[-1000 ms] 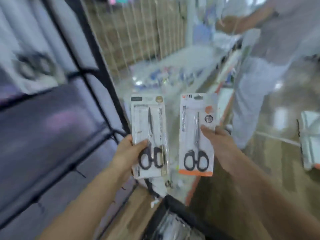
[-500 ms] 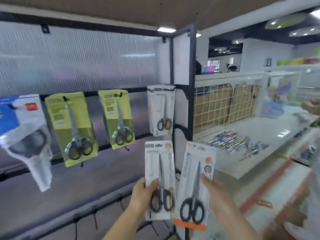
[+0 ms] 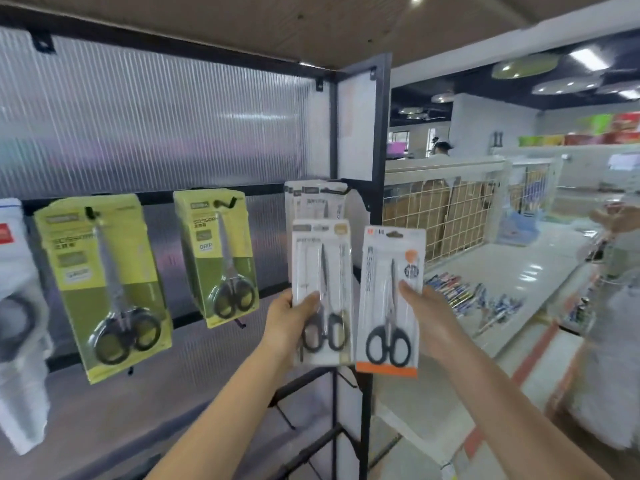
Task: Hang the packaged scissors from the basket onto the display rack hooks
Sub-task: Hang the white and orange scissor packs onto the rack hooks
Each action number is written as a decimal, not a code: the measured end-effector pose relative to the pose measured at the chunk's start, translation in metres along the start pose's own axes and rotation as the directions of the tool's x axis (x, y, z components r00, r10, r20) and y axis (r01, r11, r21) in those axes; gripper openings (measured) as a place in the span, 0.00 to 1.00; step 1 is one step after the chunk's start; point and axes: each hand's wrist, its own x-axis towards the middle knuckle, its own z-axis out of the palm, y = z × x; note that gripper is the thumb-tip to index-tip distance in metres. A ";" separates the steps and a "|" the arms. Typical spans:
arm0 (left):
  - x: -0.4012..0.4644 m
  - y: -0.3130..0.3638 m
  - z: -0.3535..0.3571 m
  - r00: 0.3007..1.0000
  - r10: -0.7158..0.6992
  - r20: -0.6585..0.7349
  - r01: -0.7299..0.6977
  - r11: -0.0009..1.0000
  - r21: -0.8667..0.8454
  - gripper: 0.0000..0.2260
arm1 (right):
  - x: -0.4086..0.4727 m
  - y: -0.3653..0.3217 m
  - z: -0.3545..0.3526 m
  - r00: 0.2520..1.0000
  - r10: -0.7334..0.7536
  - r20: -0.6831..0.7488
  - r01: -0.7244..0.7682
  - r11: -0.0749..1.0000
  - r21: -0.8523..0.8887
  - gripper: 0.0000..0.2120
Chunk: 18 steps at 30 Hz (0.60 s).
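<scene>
A black metal display rack (image 3: 376, 140) with a ribbed translucent back panel (image 3: 166, 123) is standing under a brown shelf board (image 3: 242, 26). A black rail (image 3: 156, 197) is running across the panel, and hooks on it are carrying packaged scissors. Two yellow-green packs are hanging side by side, the larger one (image 3: 104, 285) to the left and the smaller one (image 3: 218, 258) to its right. Further right, a bunch of white packs (image 3: 317, 202) is hanging beside the rack's corner post. At the far left, a white pack (image 3: 14, 271) is showing only partly and blurred. Lower rails (image 3: 311, 375) are sitting bare near the post.
</scene>
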 end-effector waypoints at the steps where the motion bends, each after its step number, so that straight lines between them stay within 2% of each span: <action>1: 0.008 0.010 0.006 0.999 0.034 0.017 -0.034 0.999 -0.003 0.03 | 0.005 -0.010 0.000 1.000 -0.021 0.005 0.021 1.000 0.000 0.08; 2: 0.014 0.018 0.012 0.997 0.067 0.031 -0.067 0.998 -0.007 0.01 | 0.011 -0.018 0.000 0.999 -0.045 -0.007 0.045 0.999 -0.004 0.07; 5: 0.027 0.034 0.025 0.989 0.137 0.055 -0.137 0.991 -0.009 0.02 | 0.025 -0.031 -0.003 0.993 -0.092 -0.076 0.090 0.996 -0.030 0.18; 7: 0.031 0.037 0.032 0.986 0.151 0.074 -0.151 0.988 -0.008 0.02 | 0.034 -0.028 -0.005 0.990 -0.108 -0.091 0.107 0.994 -0.018 0.18; 11: 0.041 0.034 0.038 0.984 0.165 0.073 -0.166 0.986 0.008 0.01 | 0.041 -0.021 -0.006 0.989 -0.105 -0.100 0.102 0.994 -0.039 0.10; 12: 0.043 0.035 0.038 0.983 0.168 0.070 -0.169 0.986 0.009 0.01 | 0.043 -0.020 -0.008 0.989 -0.102 -0.111 0.097 0.994 -0.051 0.10; 15: 0.051 0.041 0.040 0.980 0.188 0.065 -0.188 0.982 -0.002 0.02 | 0.045 -0.021 -0.011 0.986 -0.104 -0.133 0.095 0.993 -0.077 0.22; 18: 0.056 0.043 0.045 0.978 0.196 0.078 -0.196 0.981 0.001 0.03 | 0.048 -0.026 -0.015 0.982 -0.119 -0.145 0.109 0.992 -0.070 0.21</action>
